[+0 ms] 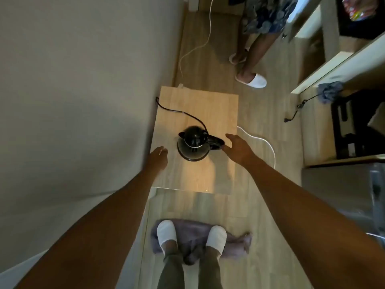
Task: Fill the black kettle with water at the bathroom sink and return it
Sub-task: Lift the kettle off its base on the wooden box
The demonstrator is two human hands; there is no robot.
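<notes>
One kettle (192,142), two hands, perhaps four slippers.

1. A plain grey wall (73,80) fills the left side.
2. Pale wood-plank floor (260,205) runs down the middle.
3. A small light-wood tabletop (200,105) stands against the wall.
4. White shelving (333,65) lines the right.
5. A crumpled purple towel (239,243) lies on the floor.

Both my arms stretched forward and down, bare. My left hand (158,155) open, fingers loosely together. My right hand (237,148) open, fingers spread, gripping nothing.
</notes>
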